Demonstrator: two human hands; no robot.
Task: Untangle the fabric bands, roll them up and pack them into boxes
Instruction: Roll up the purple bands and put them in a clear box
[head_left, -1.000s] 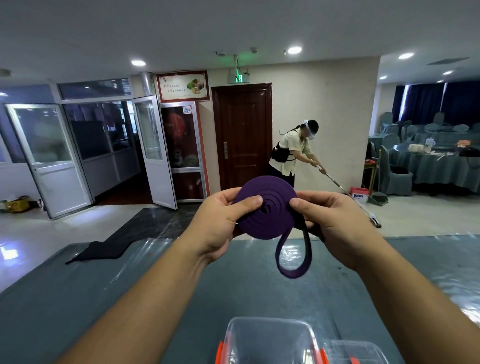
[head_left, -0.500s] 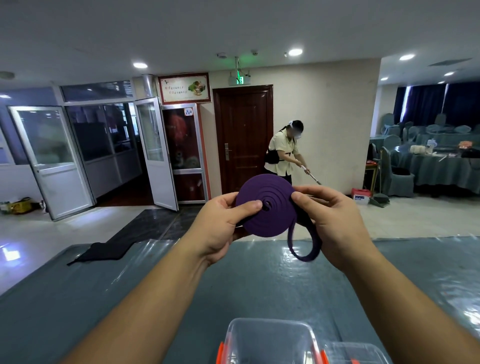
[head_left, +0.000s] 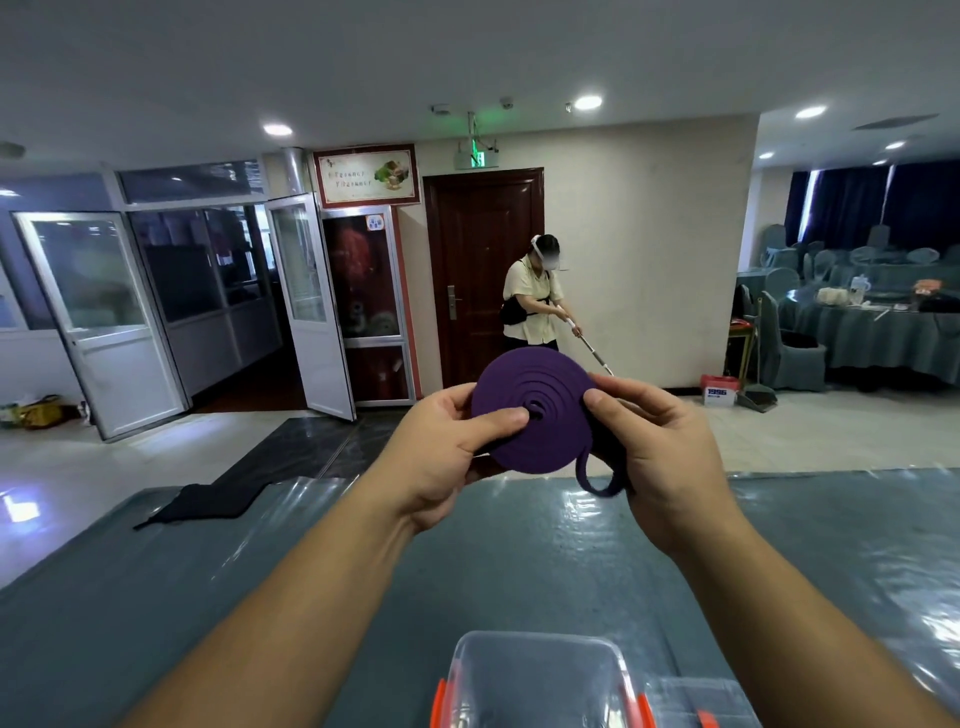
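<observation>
I am pinching the coiled purple band (head_left: 532, 408) between my left hand (head_left: 447, 457) and right hand (head_left: 660, 457), its short tail dangling above the tabletop (head_left: 156, 597).

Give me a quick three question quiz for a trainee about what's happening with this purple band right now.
1. True or false: the purple band is fully rolled.
2. Which holds the coil: A) left hand only, B) right hand only, C) both?
3. What stands on the table nearest the camera?

Key: 1. False, a short loop hangs loose. 2. C. 3. A clear plastic box with orange clips.
</observation>
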